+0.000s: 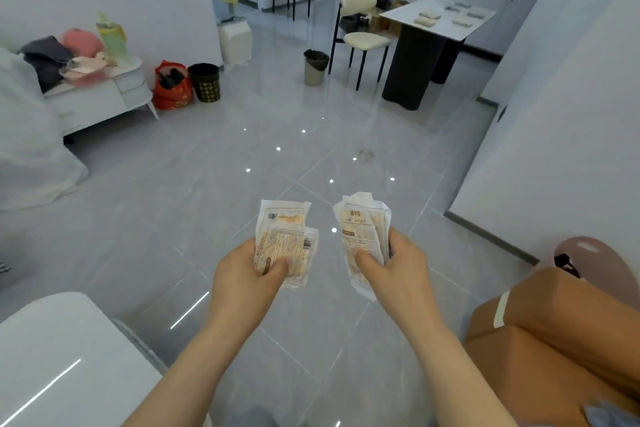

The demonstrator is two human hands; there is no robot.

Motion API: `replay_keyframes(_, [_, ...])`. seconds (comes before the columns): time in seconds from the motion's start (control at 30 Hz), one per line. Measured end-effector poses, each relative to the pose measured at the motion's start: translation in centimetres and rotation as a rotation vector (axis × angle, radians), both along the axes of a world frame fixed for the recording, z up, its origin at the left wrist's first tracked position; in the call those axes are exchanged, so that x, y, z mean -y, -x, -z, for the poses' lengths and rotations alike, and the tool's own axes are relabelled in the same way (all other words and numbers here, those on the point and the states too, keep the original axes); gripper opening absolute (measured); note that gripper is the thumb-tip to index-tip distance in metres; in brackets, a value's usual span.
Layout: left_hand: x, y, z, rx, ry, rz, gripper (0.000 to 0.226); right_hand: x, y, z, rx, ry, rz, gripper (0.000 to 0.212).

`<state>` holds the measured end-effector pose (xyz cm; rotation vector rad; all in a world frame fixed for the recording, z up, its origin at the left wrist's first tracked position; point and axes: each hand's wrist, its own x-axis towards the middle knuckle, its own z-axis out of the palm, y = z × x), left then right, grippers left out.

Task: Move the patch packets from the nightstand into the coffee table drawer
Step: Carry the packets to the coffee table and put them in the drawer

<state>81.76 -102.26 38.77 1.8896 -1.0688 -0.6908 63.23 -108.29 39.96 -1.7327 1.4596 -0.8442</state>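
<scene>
Carrying patch packets pinched in the left hand and a second bunch in the right hand, out over the floor tiles, this person should, I'd say, grip both lots firmly until reaching the drawer, which I cannot see.

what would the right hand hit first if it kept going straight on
Way looks free: the right hand, holding packets, points over open floor; a bin and chair stand far ahead, depth unclear.
</scene>
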Motion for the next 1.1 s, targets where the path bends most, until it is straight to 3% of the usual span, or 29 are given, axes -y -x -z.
replay_keyframes(0.5, [12.3,-15.5,5.1,-0.009,-0.201,-0.23,0.014,17.6,-17.0,4.1,-0.298,-0.149,-0.391,0.006])
replay_keyframes(1.1, [18.3,-34.9,7.0,-0.01,-0.377,-0.645,0.007,31.6,-42.8,7.3,-0.459,-0.119,-0.985,0.015])
